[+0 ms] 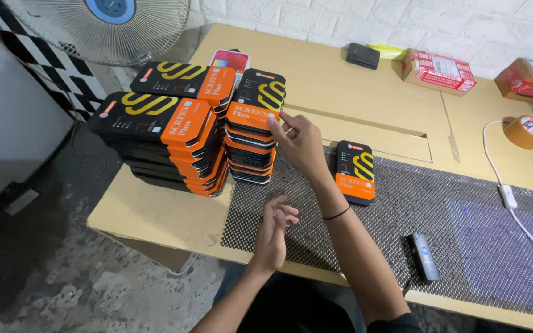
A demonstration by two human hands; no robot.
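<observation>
Three stacks of flat black-and-orange boxes stand at the table's left. My right hand [298, 140] reaches to the right-hand stack [255, 126], with fingertips touching the edge of its top box; it grips nothing. My left hand [272, 229] hovers open above the dark woven mat [402, 216], near the front edge and below that stack. One more black-and-orange box [355, 171] lies flat on the mat just right of my right wrist. The two taller stacks [161, 132] sit further left.
A grey stick-shaped device [424, 256] lies on the mat. A white cable with a switch [508, 196] runs at right beside a roll of brown tape [527, 131]. Red-printed cartons [437, 71] and a black wallet [363, 55] sit at the back. A fan [109, 24] stands at upper left.
</observation>
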